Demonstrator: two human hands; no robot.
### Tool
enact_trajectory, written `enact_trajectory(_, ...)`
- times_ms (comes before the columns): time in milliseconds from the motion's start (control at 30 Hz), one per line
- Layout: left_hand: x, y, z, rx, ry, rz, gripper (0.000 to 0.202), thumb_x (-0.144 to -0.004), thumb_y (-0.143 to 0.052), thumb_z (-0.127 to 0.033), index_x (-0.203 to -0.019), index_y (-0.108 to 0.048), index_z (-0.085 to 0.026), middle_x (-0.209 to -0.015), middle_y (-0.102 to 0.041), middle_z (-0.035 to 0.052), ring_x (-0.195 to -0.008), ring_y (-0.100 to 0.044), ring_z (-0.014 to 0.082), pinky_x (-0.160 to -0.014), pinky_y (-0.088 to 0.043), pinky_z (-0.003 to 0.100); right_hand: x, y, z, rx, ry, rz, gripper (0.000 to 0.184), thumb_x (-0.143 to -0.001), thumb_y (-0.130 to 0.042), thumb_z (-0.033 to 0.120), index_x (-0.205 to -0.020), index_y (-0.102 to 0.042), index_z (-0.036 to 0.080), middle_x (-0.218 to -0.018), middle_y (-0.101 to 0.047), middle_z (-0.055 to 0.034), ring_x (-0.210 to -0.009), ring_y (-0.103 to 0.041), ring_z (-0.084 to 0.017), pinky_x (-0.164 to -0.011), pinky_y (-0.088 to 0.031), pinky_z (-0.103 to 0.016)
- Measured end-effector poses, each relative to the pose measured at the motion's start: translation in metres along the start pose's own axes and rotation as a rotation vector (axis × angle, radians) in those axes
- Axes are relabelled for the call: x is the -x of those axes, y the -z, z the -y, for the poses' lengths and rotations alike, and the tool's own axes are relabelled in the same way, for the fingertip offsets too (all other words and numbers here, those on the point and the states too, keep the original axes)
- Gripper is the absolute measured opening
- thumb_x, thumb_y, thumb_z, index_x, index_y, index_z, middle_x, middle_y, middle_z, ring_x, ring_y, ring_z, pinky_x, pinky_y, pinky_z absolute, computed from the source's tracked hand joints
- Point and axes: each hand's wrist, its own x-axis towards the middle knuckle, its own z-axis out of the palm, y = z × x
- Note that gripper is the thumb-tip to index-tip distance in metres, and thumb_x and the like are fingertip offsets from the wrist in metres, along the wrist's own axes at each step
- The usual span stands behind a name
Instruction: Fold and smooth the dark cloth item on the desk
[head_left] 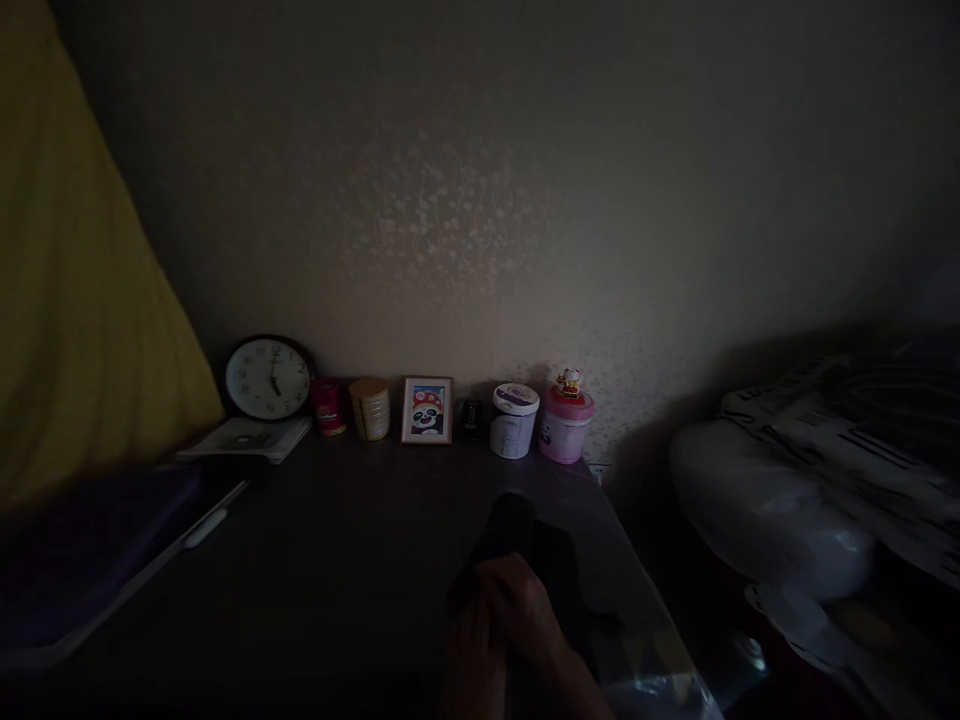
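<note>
The room is very dim. My right hand [525, 612] is low in the middle of the view, fingers curled onto a dark piece of cloth [536, 545] that lies on the dark table [337, 560]. My left hand [469, 660] is pressed close beside the right one, at the cloth's near edge. Its fingers are lost in the shadow. The cloth's shape is hard to make out against the tabletop.
Along the wall stand a round clock [268, 377], a red tin [328, 405], a yellow jar [370, 407], a framed panda picture [427, 410], a white tub [514, 420] and a pink tub [566, 425]. Yellow fabric [67, 300] hangs left; bedding [795, 500] lies right.
</note>
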Motion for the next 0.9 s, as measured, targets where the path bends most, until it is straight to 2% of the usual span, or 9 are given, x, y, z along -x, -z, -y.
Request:
enact_trajectory(100, 0.001, 0.0, -0.003, -0.05, 0.003, -0.038, 0.053, -0.078, -0.04, -0.006, -0.127, -0.043, -0.025, -0.133, -0.046, 0.006, -0.118, -0.045, 0.02, -0.097, -0.041, 0.033, 0.009, -0.001, -0.016, 0.072, 0.113, -0.031, 0.028, -0.088, -0.037, 0.021, -0.098, -0.063, 0.023, -0.098, -0.066, -0.0043, -0.097, -0.057, -0.016, -0.087, -0.044, -0.03)
enact_trajectory(200, 0.0, 0.003, -0.007, -0.077, 0.055, -0.032, 0.056, -0.077, -0.042, -0.005, -0.127, -0.042, -0.029, -0.135, -0.043, 0.0065, -0.121, -0.042, 0.0229, -0.099, -0.038, 0.038, 0.002, -0.001, -0.036, 0.168, 0.184, -0.067, 0.027, -0.087, -0.039, 0.019, -0.101, -0.062, 0.021, -0.109, -0.063, -0.006, -0.11, -0.051, -0.018, -0.098, -0.037, -0.038)
enact_trajectory(300, 0.001, 0.003, -0.009, -0.085, 0.08, 0.003, 0.057, -0.078, -0.042, -0.007, -0.129, -0.039, -0.032, -0.135, -0.044, 0.0072, -0.12, -0.044, 0.0245, -0.097, -0.039, 0.041, -0.016, 0.0, -0.051, 0.255, 0.181, -0.075, 0.027, -0.087, -0.041, 0.02, -0.104, -0.061, 0.02, -0.116, -0.06, -0.0065, -0.116, -0.047, -0.019, -0.101, -0.031, -0.042)
enact_trajectory(433, 0.001, 0.001, -0.009, -0.094, 0.098, 0.021, 0.059, -0.076, -0.043, -0.007, -0.128, -0.038, -0.035, -0.134, -0.044, 0.0068, -0.121, -0.043, 0.0253, -0.096, -0.039, 0.044, -0.049, 0.006, -0.065, 0.314, 0.138, -0.049, 0.027, -0.088, -0.039, 0.021, -0.103, -0.063, 0.022, -0.115, -0.061, -0.0045, -0.117, -0.045, -0.019, -0.102, -0.027, -0.044)
enact_trajectory(600, -0.001, 0.007, -0.01, -0.072, 0.155, 0.149, 0.065, -0.073, -0.045, -0.009, -0.13, -0.032, -0.036, -0.135, -0.043, 0.0064, -0.122, -0.041, 0.0307, -0.095, -0.037, 0.054, -0.084, 0.016, -0.081, 0.362, 0.09, 0.019, 0.029, -0.088, -0.038, 0.02, -0.102, -0.063, 0.021, -0.11, -0.063, -0.0035, -0.111, -0.05, -0.016, -0.096, -0.033, -0.034)
enact_trajectory(700, -0.004, 0.011, -0.011, -0.058, 0.187, 0.225, 0.065, -0.073, -0.042, -0.005, -0.129, -0.032, -0.038, -0.134, -0.044, 0.0075, -0.12, -0.043, 0.0329, -0.094, -0.037, 0.057, -0.09, 0.021, -0.078, 0.419, 0.021, -0.02, 0.029, -0.088, -0.037, 0.02, -0.104, -0.061, 0.019, -0.113, -0.061, -0.0067, -0.11, -0.05, -0.018, -0.097, -0.032, -0.037)
enact_trajectory(800, -0.005, 0.007, -0.011, -0.096, 0.19, 0.255, 0.069, -0.072, -0.036, 0.002, -0.128, -0.032, -0.038, -0.133, -0.045, 0.0094, -0.119, -0.045, 0.0319, -0.095, -0.037, 0.054, -0.076, 0.023, -0.056, 0.412, 0.025, -0.131, 0.027, -0.088, -0.039, 0.025, -0.105, -0.059, 0.019, -0.116, -0.059, -0.0081, -0.113, -0.047, -0.02, -0.1, -0.027, -0.041)
enact_trajectory(833, -0.005, 0.004, -0.011, -0.101, 0.194, 0.247, 0.068, -0.073, -0.034, 0.003, -0.127, -0.033, -0.039, -0.132, -0.046, 0.0097, -0.118, -0.045, 0.0309, -0.096, -0.037, 0.052, -0.067, 0.022, -0.047, 0.39, 0.059, -0.123, 0.026, -0.088, -0.04, 0.026, -0.101, -0.061, 0.02, -0.112, -0.061, -0.007, -0.111, -0.048, -0.019, -0.1, -0.026, -0.039)
enact_trajectory(900, -0.004, -0.002, -0.01, -0.081, 0.202, 0.222, 0.065, -0.076, -0.033, 0.001, -0.127, -0.033, -0.039, -0.132, -0.047, 0.0096, -0.117, -0.047, 0.0292, -0.096, -0.038, 0.049, -0.049, 0.018, -0.03, 0.329, 0.135, 0.02, 0.026, -0.089, -0.039, 0.029, -0.086, -0.064, 0.022, -0.094, -0.066, -0.0038, -0.103, -0.053, -0.017, -0.099, -0.026, -0.036)
